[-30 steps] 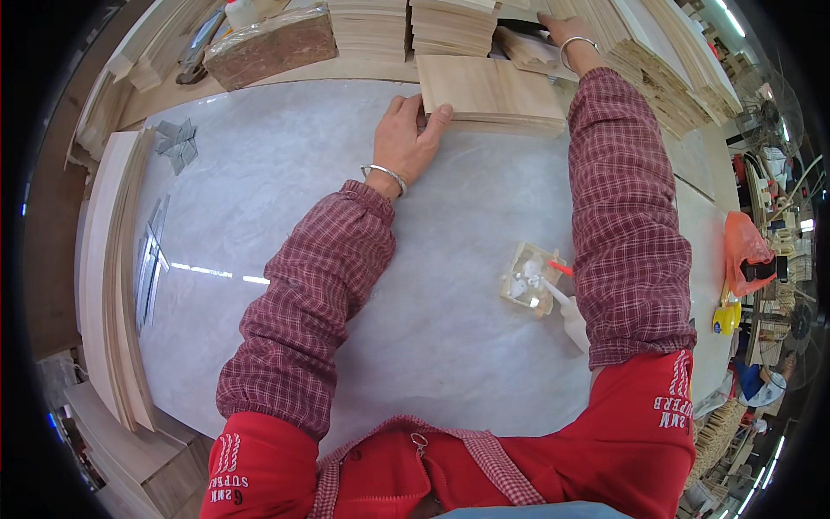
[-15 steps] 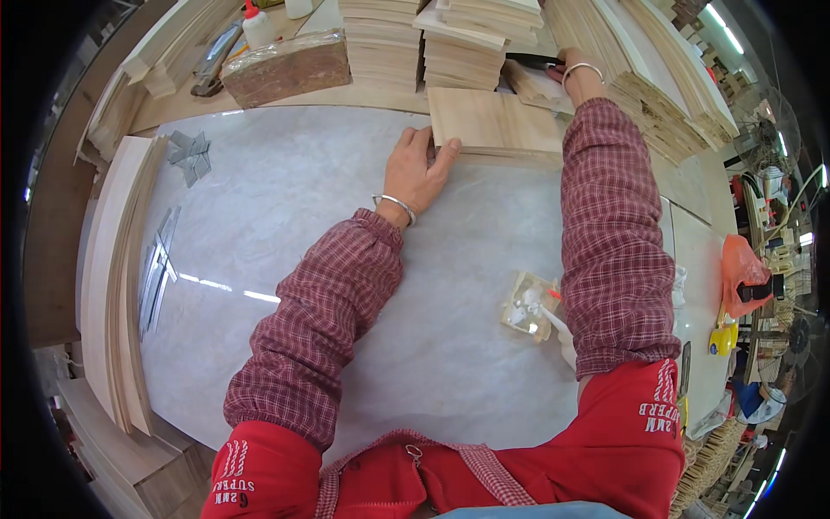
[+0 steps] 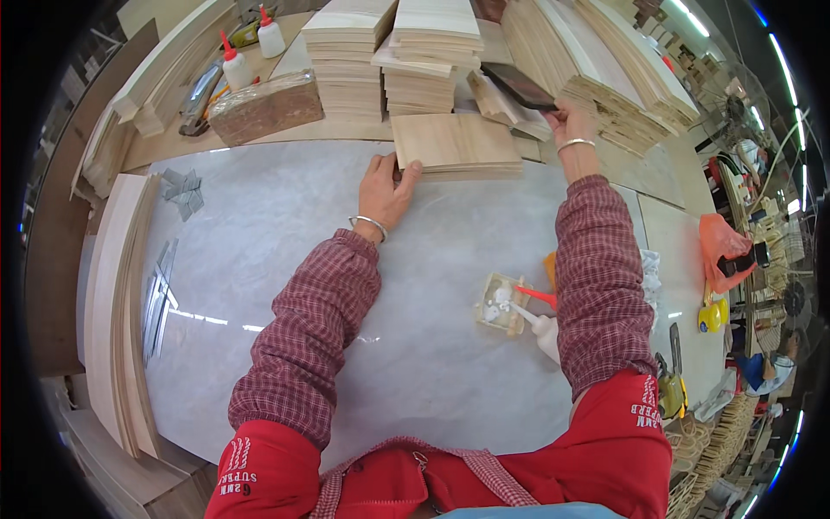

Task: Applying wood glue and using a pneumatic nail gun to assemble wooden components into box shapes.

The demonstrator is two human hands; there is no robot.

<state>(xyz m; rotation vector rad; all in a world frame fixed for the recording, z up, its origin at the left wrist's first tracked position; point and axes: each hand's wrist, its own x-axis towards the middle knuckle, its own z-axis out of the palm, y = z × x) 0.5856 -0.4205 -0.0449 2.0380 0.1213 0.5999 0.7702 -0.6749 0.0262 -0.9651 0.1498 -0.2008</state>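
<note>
My left hand (image 3: 386, 195) is closed round the near left corner of a low stack of pale wooden boards (image 3: 458, 145), thumb at the front edge and fingers at the left end. Beyond the stack, to the right, my right hand (image 3: 571, 128) pinches one end of a thin dark rectangular slab (image 3: 519, 85), like a phone. It is tilted over some wooden pieces (image 3: 501, 108). Nearer me, a white glue bottle (image 3: 544, 333) lies partly under my right sleeve, its nozzle at a small clear tray (image 3: 493, 322) with white stuff inside.
Tall stacks of boards (image 3: 346, 73) stand along the back. A wrapped brown block (image 3: 264, 108) and red-capped bottles (image 3: 235, 69) are back left. Long boards (image 3: 112, 303) line the left edge, with metal strips (image 3: 158, 294) beside them. A utility knife (image 3: 675, 372) lies at right.
The dark slab has tipped from nearly edge-on to showing its broad face, in my right hand. The whole view has shifted, showing more of the back. My left hand stays at the boards' corner.
</note>
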